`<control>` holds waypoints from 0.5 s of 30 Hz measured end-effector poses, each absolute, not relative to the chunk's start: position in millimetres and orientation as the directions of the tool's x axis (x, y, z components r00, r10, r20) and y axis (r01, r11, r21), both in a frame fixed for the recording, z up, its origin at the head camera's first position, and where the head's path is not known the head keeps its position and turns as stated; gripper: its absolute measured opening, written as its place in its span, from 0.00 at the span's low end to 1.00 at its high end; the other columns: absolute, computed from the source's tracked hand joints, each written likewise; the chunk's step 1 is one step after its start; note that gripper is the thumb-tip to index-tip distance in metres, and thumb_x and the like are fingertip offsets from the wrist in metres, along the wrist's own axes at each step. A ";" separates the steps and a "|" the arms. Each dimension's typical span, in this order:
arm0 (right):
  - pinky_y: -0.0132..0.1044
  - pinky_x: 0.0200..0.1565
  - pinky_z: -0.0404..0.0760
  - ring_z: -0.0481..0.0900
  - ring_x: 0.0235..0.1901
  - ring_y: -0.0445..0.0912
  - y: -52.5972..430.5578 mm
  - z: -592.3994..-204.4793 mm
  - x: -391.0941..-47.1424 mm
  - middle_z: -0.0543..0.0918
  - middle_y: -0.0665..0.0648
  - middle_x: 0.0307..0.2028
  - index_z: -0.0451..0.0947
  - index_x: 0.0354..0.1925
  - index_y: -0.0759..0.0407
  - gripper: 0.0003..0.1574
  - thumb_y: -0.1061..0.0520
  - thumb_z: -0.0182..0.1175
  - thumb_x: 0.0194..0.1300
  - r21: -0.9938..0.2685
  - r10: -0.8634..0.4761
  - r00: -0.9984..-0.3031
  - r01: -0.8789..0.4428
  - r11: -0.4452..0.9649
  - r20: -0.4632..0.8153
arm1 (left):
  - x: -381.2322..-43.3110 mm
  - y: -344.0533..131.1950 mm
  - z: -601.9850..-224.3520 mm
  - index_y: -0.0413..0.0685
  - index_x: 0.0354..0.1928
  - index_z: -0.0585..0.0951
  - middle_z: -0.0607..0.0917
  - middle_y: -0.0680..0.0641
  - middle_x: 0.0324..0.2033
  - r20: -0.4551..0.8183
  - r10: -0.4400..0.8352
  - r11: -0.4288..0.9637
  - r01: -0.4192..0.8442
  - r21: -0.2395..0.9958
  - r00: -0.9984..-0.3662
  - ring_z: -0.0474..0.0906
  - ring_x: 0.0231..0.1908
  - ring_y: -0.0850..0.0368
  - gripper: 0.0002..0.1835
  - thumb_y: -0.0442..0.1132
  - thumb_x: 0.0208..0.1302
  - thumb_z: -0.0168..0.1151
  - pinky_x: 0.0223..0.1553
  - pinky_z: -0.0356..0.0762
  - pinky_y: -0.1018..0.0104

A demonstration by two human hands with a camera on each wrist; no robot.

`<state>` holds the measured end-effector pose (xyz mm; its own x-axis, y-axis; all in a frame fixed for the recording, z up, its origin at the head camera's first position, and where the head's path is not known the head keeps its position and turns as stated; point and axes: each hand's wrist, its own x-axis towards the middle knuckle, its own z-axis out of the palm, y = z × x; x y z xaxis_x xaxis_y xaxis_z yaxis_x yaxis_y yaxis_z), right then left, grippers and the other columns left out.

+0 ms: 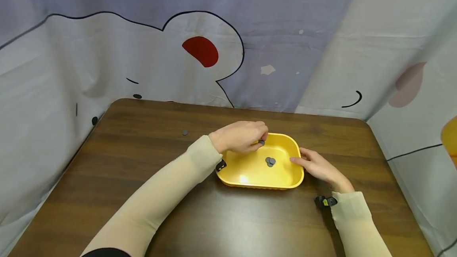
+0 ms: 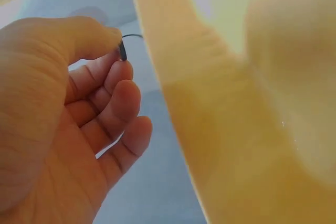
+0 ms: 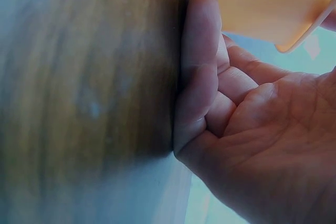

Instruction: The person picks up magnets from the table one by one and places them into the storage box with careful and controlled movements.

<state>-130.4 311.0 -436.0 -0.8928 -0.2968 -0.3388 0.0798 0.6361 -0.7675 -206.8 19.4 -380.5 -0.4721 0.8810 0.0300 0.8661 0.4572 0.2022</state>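
Note:
My left hand [image 1: 240, 137] is over the back left part of a yellow plastic tray [image 1: 250, 177]. Between thumb and forefinger it pinches a small dark grey disc [image 1: 262, 142], which shows edge-on as a thin disc [image 2: 123, 50] in the left wrist view. Inside the tray, several similar grey discs [image 1: 272, 161] lie close together on the bottom. At the tray's right end my right hand [image 1: 319, 165] holds the wall, thumb over the rim and fingers outside. In the right wrist view its little-finger side rests on the table, below the tray's wall [image 3: 252, 3].
One more grey disc [image 1: 185, 132] lies on the brown wooden table [image 1: 143, 130], left of the tray near the back. A printed curtain [image 1: 271, 43] hangs behind the table's back edge and along its sides.

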 end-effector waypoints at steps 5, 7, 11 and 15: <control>0.33 0.43 0.83 0.85 0.40 0.46 310.7 -436.5 -130.8 0.86 0.64 0.50 0.64 0.72 0.69 0.37 0.46 0.56 0.78 -0.782 -0.306 -0.892 0.079 0.619 -0.333 | -203.6 36.8 -388.0 0.49 0.47 0.77 0.79 0.52 0.41 -0.023 0.900 0.433 0.884 0.177 -0.436 0.76 0.38 0.60 0.06 0.42 0.76 0.56 0.44 0.77 0.69; 0.33 0.43 0.83 0.85 0.40 0.46 310.4 -437.6 -130.7 0.86 0.65 0.51 0.64 0.72 0.69 0.37 0.46 0.56 0.78 -0.790 -0.309 -0.891 0.083 0.608 -0.332 | -201.5 43.1 -392.3 0.49 0.47 0.77 0.78 0.52 0.41 -0.058 0.905 0.425 0.889 0.171 -0.421 0.75 0.37 0.60 0.06 0.42 0.77 0.56 0.44 0.77 0.69; 0.33 0.44 0.84 0.86 0.41 0.47 310.8 -438.5 -130.4 0.86 0.66 0.52 0.63 0.73 0.69 0.38 0.46 0.56 0.78 -0.797 -0.311 -0.892 0.085 0.598 -0.328 | -198.8 55.7 -401.1 0.51 0.47 0.76 0.78 0.53 0.40 -0.119 0.906 0.422 0.891 0.170 -0.407 0.74 0.36 0.61 0.06 0.44 0.76 0.58 0.43 0.76 0.70; 0.33 0.44 0.84 0.86 0.42 0.47 312.0 -438.9 -130.4 0.86 0.66 0.52 0.63 0.73 0.69 0.39 0.46 0.56 0.78 -0.799 -0.312 -0.894 0.080 0.596 -0.322 | -198.1 64.3 -408.4 0.50 0.48 0.76 0.79 0.53 0.41 -0.150 0.908 0.413 0.895 0.170 -0.391 0.74 0.37 0.62 0.08 0.45 0.76 0.59 0.43 0.75 0.72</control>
<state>-130.4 312.0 -438.9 -0.8937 -0.3120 -0.3224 0.0801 0.5961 -0.7989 -198.1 64.3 -408.4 -0.3909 0.9081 -0.1503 0.8947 0.4132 0.1696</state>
